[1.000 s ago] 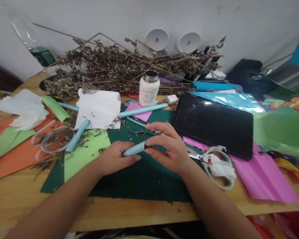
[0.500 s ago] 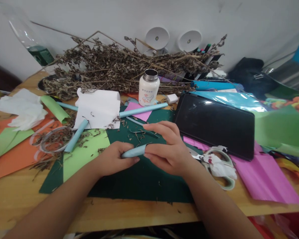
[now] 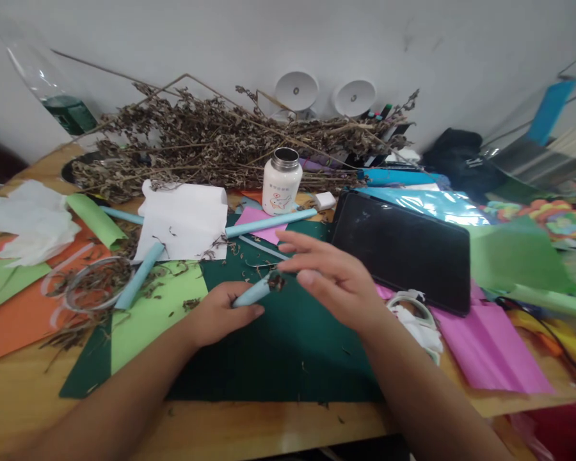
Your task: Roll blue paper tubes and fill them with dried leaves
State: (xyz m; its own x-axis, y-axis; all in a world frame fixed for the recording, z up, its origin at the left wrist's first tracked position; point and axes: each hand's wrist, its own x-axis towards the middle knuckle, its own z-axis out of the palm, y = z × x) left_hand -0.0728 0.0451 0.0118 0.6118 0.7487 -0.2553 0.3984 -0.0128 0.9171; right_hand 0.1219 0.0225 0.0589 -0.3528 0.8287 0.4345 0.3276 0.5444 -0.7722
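My left hand [image 3: 223,315] grips a light blue paper tube [image 3: 252,294] above the dark green mat [image 3: 278,365]. Brown dried leaves [image 3: 276,280] show at the tube's right end. Just to the right, my right hand [image 3: 338,278] is off the tube with its fingers apart and nothing seen in them. Beyond the hands, another blue paper tube [image 3: 271,223] lies over a pink paper piece. A third blue tube [image 3: 140,275] rests at the left, beside a roll of clear tape [image 3: 98,285] with dried leaf bits around it.
A white bottle [image 3: 282,182] without a lid stands behind the mat, before a heap of dried plants [image 3: 196,137]. On the right lie a black tablet [image 3: 403,250], scissors [image 3: 415,320] partly hidden by my right arm, and pink paper [image 3: 494,349]. White paper [image 3: 182,221] lies left of centre.
My right hand has come away from the tube's end, uncovering the leaves there. My left hand still holds the tube. The whole view has shifted slightly.
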